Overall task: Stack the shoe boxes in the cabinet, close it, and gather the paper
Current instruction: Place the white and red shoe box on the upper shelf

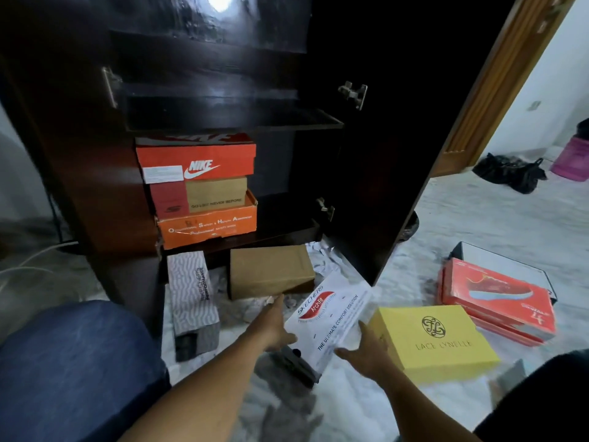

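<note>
A dark cabinet (236, 121) stands open with three boxes stacked on its lower shelf: an orange Nike box (197, 157) on top, a red and brown box (199, 196) under it, an orange safety-shoe box (207, 226) at the bottom. On the floor in front lie a grey Skechers box (191, 298), a brown box (271, 271) and a white Skechers box (331, 317). My left hand (274, 327) and my right hand (366, 352) hold the white box from either side. Crumpled white paper (322, 253) lies beside the brown box.
A yellow box (436, 339) sits right of my right hand, with red boxes (497, 301) stacked behind it. The open cabinet door (382, 154) stands on the right. A black bag (510, 172) and a pink container (573, 161) lie far right. My knee (76, 362) is at lower left.
</note>
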Motion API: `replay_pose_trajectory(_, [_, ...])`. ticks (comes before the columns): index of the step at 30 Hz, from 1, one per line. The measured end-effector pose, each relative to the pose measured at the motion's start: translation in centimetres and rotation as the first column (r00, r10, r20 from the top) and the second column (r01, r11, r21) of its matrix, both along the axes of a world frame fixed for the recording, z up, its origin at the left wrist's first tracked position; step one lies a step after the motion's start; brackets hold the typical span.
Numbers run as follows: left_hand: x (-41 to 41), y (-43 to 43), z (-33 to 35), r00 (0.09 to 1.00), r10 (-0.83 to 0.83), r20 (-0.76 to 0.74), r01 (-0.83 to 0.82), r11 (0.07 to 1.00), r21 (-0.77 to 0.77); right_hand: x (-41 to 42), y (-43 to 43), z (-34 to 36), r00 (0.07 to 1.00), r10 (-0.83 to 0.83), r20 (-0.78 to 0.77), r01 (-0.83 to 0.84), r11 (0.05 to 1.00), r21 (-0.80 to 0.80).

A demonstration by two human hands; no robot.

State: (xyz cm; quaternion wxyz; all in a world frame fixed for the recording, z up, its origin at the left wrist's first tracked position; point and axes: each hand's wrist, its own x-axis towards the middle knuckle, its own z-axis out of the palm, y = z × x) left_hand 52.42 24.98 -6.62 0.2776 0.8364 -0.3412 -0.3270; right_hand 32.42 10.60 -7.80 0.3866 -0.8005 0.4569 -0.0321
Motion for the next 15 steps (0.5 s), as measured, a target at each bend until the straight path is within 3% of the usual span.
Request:
replay_pose_trajectory(5, [1.5,-1.0,-2.9,0.999,-0.025,0.045,0.022,0.997,0.077,-0.1,0.3,-4.1,0.997,0.018,0.071,-0.032,0.98,0.195])
replay_pose_trajectory(11, [2.0,-2.4,-5.7,0.989,-0.135,0.066,0.117,0.965,0.235,0.7,0.2,-6.7,0.951,0.003,0.309,-0.078,0.97,0.229])
replay_pose_trajectory(15, [1.9,-3.3,-6.6,0.986,-0.164,0.032,0.148,0.945,0.293,1.0,-0.1,-7.2,0.936,-0.001,0.352,-0.089,0.967,0.239])
